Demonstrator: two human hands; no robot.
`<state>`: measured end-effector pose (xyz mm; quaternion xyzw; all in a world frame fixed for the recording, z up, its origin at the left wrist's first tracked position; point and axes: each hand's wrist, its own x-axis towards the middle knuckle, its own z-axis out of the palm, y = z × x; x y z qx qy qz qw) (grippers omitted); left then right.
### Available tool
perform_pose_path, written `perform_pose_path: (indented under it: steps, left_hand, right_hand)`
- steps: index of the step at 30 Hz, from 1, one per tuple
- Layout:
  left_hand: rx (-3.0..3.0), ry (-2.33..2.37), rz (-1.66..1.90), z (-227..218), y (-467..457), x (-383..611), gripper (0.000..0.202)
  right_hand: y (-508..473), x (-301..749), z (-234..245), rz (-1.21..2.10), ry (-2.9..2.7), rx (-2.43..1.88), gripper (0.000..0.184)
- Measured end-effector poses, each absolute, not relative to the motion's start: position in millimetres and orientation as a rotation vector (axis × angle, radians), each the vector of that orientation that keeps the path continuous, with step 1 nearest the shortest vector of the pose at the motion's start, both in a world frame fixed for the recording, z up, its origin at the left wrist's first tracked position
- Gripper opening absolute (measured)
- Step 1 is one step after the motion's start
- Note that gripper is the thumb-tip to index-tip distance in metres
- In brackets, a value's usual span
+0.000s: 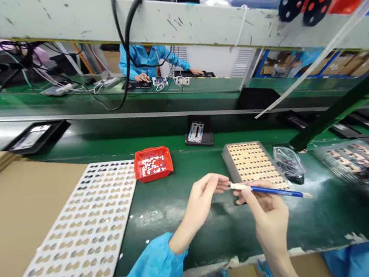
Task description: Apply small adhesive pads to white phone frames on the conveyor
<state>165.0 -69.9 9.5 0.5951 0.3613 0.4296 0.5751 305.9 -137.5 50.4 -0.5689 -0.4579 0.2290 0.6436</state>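
My right hand (pixel 270 213) is closed around a slim blue pen-shaped tool (pixel 274 191) with a white front section and a small dark tip. The tool lies nearly level, its tip pointing left. My left hand (pixel 203 200) is at the tip, fingers stretched out and thumb apart; whether the fingertips touch the tip I cannot tell. Just behind my right hand is a tray of tan strips (pixel 251 158) with rows of small dark parts. To the left sit a red bin (pixel 155 169) of small shiny pieces and a white sheet (pixel 113 215) with rows of bow-shaped cutouts.
A clear plastic bag (pixel 288 163) lies right of the tray, beside stacked clear trays (pixel 352 157). Phone parts in black holders (pixel 198 130) line the belt behind. Cardboard (pixel 31 205) covers the left side. A green post (pixel 338 110) slants at right. Co-workers sit opposite and at right.
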Motion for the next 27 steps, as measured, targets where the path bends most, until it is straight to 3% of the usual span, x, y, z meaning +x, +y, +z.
perform_pose_path:
  steps: [3, 9, 16, 27]
  left_hand:
    - [1.048, 0.731, 1.078, 25, -101, 144, 0.056]
    - [0.917, 0.838, 1.159, 23, -109, 139, 0.057]
    - [1.18, 0.935, 1.436, 16, -115, 137, 0.025]
    - [1.7, 1.135, 1.658, 7, -116, 129, 0.014]
  right_hand:
    - [-138, 289, 44, 0.535, -1.051, -1.235, 0.031]
    - [-145, 273, 33, 0.392, -1.205, -1.126, 0.011]
    - [-151, 281, 26, 0.043, -1.65, -1.005, 0.037]
    - [-149, 262, 22, 0.387, -1.262, -1.161, 0.01]
